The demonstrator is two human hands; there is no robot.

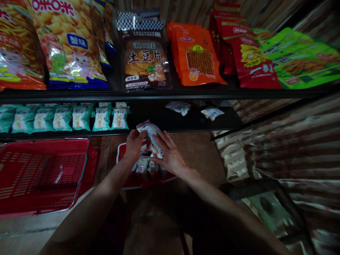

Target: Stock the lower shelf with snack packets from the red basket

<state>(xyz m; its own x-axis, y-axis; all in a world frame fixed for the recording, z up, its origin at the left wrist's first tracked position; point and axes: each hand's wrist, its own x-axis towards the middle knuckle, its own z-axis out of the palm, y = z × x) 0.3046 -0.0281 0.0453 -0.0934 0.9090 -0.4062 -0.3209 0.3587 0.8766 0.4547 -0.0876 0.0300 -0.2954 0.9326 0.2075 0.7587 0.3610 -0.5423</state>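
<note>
Above a red basket [128, 183] on the floor, both hands are at a small white snack packet [150, 130] with a striped end. My left hand [134, 143] pinches its left side between thumb and fingers. My right hand [170, 152] lies along its right side, fingers extended over it and thumb lower down. A similar packet shows just under the right fingers; whether it is gripped too, I cannot tell. More small white packets [142, 164] lie in the basket below, partly covered by the hands.
Two loose white packets [211, 113] lie on the lower black shelf, with a row of green-and-white packets [79, 117] at its left. Large snack bags, including a brown potato-chip bag [145, 58], stand above. Another red basket [86, 159] sits left; corrugated sheeting [278, 145] is at right.
</note>
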